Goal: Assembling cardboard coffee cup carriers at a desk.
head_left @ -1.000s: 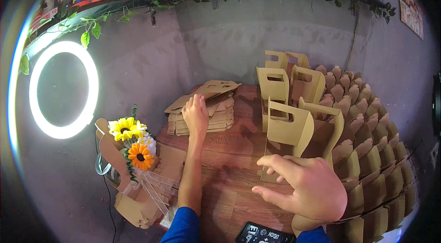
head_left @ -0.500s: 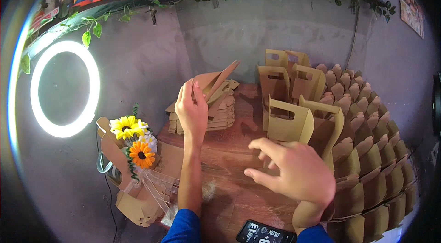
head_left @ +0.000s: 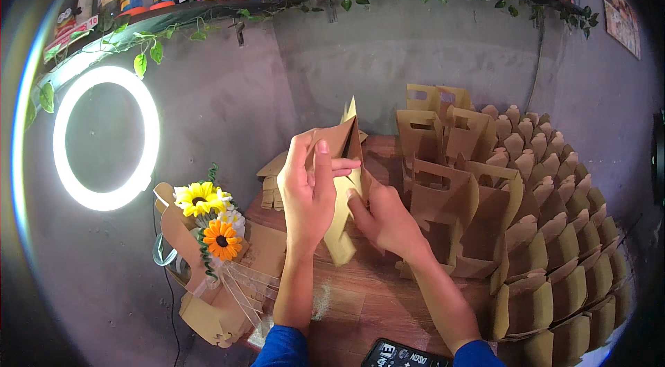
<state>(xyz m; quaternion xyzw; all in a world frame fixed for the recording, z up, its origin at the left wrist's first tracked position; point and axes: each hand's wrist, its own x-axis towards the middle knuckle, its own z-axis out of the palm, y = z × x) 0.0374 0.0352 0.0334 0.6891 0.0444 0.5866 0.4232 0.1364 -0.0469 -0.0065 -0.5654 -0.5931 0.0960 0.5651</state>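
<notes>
A partly folded brown cardboard carrier stands on edge above the middle of the wooden table, between my two hands. My left hand grips it from the left, with some fingers reaching into the fold and the thumb raised along the panel. On the right side, my right hand pinches the same carrier near its lower middle, the thumb against the pale inner face. Behind my left hand, a stack of flat cardboard blanks is mostly hidden.
Upright handled carriers stand to the right, beside dense rows of open cardboard boxes. At left are artificial flowers with cardboard pieces and a glowing ring light. A phone lies at the front edge. A shelf holds bottles and figurines.
My left hand has brought a blank from the stack toward me, and it is now partly opened. My right hand has moved left and up from empty air to grip it.
</notes>
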